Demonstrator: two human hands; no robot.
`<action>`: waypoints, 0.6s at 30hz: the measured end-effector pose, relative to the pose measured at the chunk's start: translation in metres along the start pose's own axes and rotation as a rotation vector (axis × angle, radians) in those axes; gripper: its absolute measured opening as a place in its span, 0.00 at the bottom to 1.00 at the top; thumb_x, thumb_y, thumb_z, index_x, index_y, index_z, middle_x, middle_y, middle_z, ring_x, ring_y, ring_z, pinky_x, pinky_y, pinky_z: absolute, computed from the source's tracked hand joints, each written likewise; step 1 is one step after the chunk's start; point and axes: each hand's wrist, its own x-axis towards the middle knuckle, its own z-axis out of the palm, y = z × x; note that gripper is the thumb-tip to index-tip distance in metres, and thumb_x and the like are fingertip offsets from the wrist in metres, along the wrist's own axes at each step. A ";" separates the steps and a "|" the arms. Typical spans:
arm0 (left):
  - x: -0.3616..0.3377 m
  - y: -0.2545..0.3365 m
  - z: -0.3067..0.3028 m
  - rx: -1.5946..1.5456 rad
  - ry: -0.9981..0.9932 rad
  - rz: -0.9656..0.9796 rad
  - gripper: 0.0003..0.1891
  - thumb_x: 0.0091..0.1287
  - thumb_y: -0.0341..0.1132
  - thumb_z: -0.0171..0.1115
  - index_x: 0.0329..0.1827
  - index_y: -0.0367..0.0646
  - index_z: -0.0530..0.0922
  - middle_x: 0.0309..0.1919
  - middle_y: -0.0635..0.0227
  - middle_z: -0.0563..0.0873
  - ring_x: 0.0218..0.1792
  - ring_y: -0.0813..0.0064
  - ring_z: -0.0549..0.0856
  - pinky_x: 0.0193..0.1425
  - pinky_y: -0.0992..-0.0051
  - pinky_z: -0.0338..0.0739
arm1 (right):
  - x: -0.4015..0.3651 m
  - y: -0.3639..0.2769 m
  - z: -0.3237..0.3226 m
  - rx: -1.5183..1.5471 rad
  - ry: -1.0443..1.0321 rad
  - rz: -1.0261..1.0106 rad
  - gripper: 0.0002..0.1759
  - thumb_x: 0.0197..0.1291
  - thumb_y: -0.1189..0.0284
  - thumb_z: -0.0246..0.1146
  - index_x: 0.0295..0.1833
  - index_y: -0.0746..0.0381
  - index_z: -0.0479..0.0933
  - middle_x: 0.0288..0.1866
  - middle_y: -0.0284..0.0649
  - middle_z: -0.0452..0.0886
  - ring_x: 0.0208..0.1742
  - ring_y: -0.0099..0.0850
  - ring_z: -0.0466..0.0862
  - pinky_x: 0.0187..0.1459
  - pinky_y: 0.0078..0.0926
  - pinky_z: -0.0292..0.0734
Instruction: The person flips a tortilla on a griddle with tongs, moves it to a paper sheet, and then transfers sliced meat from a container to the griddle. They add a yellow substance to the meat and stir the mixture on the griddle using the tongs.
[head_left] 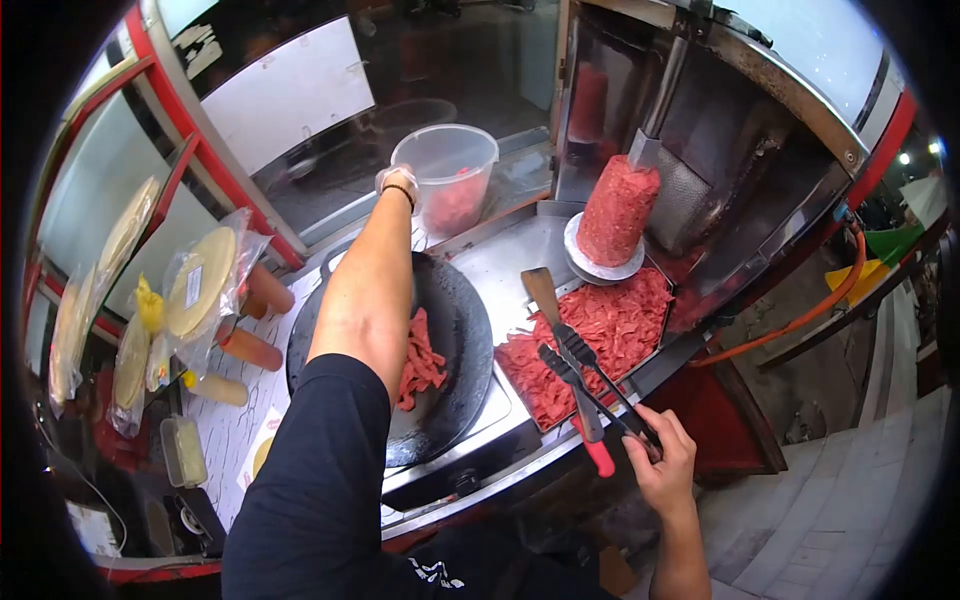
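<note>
My left hand [397, 181], in a clear glove, is closed on the rim of a translucent plastic bucket [468, 155] with some red meat in it. Below my left arm a dark round pan [455, 340] holds strips of meat [421, 360]. With my right hand [662, 455] I grip black tongs [615, 403], whose tips are over a tray of sliced meat [625, 325]. Beside the tongs, a spatula [541, 292] and a red-handled tool [598, 455] lie across that tray. A cone of meat [620, 212] stands on a vertical spit behind it.
Sauce bottles [252, 349] and bagged flatbreads [200, 282] are at the left, near a small plastic container [184, 452]. An orange hose [820, 312] runs along the right. Metal grill panels [710, 150] stand behind the spit.
</note>
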 end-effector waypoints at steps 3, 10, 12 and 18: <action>0.126 -0.027 0.092 -0.342 -0.058 0.033 0.25 0.74 0.44 0.60 0.71 0.47 0.75 0.73 0.62 0.76 0.71 0.53 0.77 0.69 0.50 0.79 | 0.002 0.005 -0.004 -0.002 -0.055 -0.009 0.24 0.58 0.76 0.75 0.62 0.64 0.83 0.38 0.43 0.80 0.33 0.33 0.83 0.34 0.29 0.79; -0.024 -0.026 -0.061 -0.005 -0.056 0.373 0.28 0.75 0.56 0.58 0.68 0.46 0.82 0.67 0.53 0.85 0.64 0.55 0.86 0.58 0.56 0.85 | 0.048 -0.027 0.046 -0.079 -0.287 -0.308 0.22 0.60 0.69 0.76 0.60 0.59 0.84 0.37 0.43 0.80 0.32 0.43 0.86 0.33 0.37 0.81; -0.098 -0.024 -0.122 -0.155 -0.130 0.376 0.26 0.75 0.55 0.60 0.66 0.50 0.85 0.63 0.60 0.88 0.53 0.62 0.91 0.59 0.64 0.85 | 0.059 -0.041 0.075 -0.058 -0.364 -0.385 0.21 0.61 0.67 0.75 0.59 0.59 0.84 0.37 0.44 0.80 0.34 0.47 0.85 0.34 0.41 0.80; -0.334 -0.153 -0.257 -0.420 -0.195 0.766 0.33 0.73 0.60 0.64 0.66 0.39 0.81 0.57 0.52 0.89 0.59 0.59 0.88 0.63 0.64 0.82 | 0.069 -0.074 0.120 -0.056 -0.301 -0.390 0.19 0.59 0.75 0.73 0.57 0.66 0.83 0.37 0.48 0.80 0.32 0.44 0.83 0.36 0.38 0.78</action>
